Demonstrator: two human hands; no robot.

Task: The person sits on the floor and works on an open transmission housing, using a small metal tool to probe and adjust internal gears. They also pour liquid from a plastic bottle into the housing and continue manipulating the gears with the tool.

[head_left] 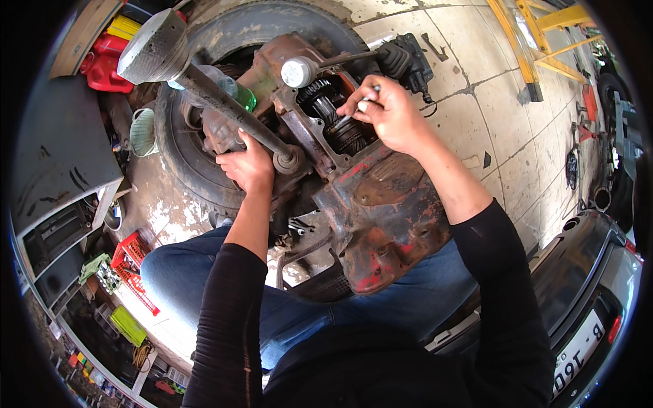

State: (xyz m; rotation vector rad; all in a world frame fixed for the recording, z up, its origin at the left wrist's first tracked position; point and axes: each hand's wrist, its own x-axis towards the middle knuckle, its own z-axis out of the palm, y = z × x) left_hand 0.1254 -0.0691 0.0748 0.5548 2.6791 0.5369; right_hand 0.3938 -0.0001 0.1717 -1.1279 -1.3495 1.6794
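Note:
An old gearbox (381,204), its casing rusty with patches of red paint, stands between my knees. Through its open top show dark gears and shafts (350,136). My right hand (391,119) pinches a slim silvery metal rod (342,122), whose lower end reaches into that opening over the gears. On the left, my left hand (248,164) rests against the casing beside a long metal shaft (235,109), thumb and fingers spread. The shaft slants up to a wide, textured head (155,51). What the left fingertips touch is partly hidden.
A gear lever with a white knob (299,71) lies across the casing's far side. Behind are a tire (224,34) and a green bottle (245,96). Metal shelving (61,149) and a red crate (129,262) stand left; yellow stands (520,47) and a dark car (578,265) right.

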